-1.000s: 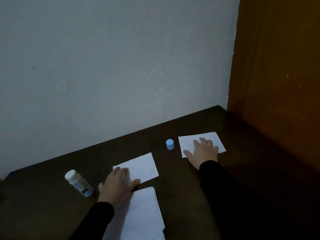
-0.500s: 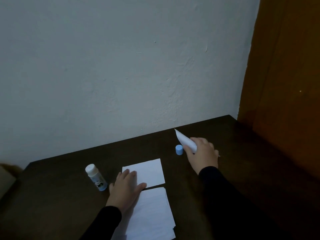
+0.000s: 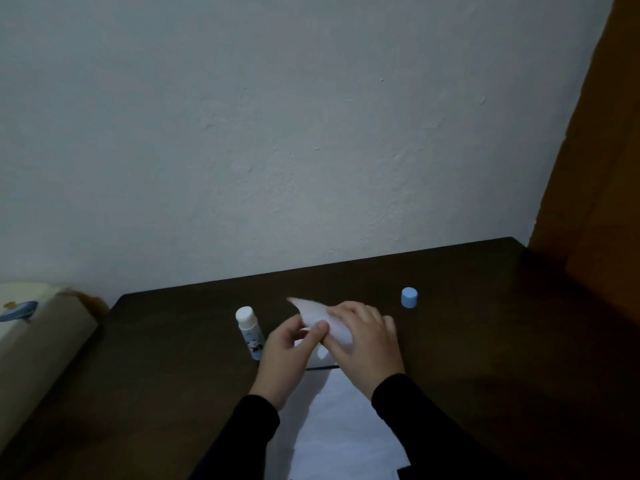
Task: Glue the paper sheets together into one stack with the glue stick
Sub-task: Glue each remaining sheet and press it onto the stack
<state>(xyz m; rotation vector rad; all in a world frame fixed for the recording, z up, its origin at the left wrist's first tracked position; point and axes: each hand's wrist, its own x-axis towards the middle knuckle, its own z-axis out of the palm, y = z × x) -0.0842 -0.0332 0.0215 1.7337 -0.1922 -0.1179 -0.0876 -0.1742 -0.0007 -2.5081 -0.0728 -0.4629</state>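
My right hand (image 3: 363, 337) holds a white paper sheet (image 3: 317, 313) tilted up above the dark table (image 3: 156, 368). My left hand (image 3: 287, 348) meets it from the left, its thumb pinching the sheet's lower edge. Beneath both hands lies another small sheet (image 3: 322, 356), mostly hidden. A stack of white sheets (image 3: 343, 431) lies nearer me, between my black sleeves. The uncapped glue stick (image 3: 248, 330) stands just left of my left hand. Its blue cap (image 3: 409, 297) stands to the right of my right hand.
A grey wall runs along the table's far edge and an orange-brown wooden panel (image 3: 602, 168) stands on the right. A beige box-like object (image 3: 31, 334) with a printed cover sits off the table's left edge.
My right hand lifted the sheet from beside the blue cap and carried it left over the middle sheet. My left hand rose from the table and took hold of that sheet.
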